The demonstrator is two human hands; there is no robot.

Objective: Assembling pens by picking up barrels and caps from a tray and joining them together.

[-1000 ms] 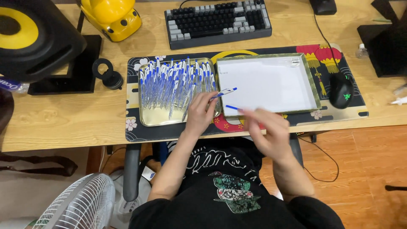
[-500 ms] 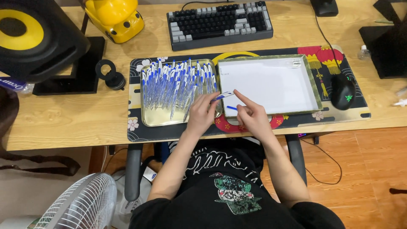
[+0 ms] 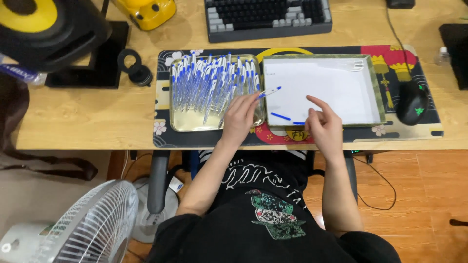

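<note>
My left hand (image 3: 241,117) rests over the right end of a gold tray (image 3: 187,127) heaped with several blue-and-white pens (image 3: 209,85). Its fingertips pinch one pen (image 3: 269,91), which points right over the edge of a white-lined tray (image 3: 375,87). My right hand (image 3: 324,127) hovers at that tray's front edge, fingers apart, index finger stretched out. A loose blue cap (image 3: 280,116) lies on the white lining between my hands. A second small blue piece (image 3: 298,122) lies by my right thumb.
Both trays sit on a patterned desk mat (image 3: 165,131) on a wooden desk. A keyboard (image 3: 268,17) lies behind, a black mouse (image 3: 413,101) to the right, a speaker (image 3: 44,29) and a yellow object (image 3: 146,10) at back left. A fan (image 3: 92,229) stands on the floor.
My right hand came in to the pen held by my left hand, then drew back to the right. A blue cap now lies on the white lining.
</note>
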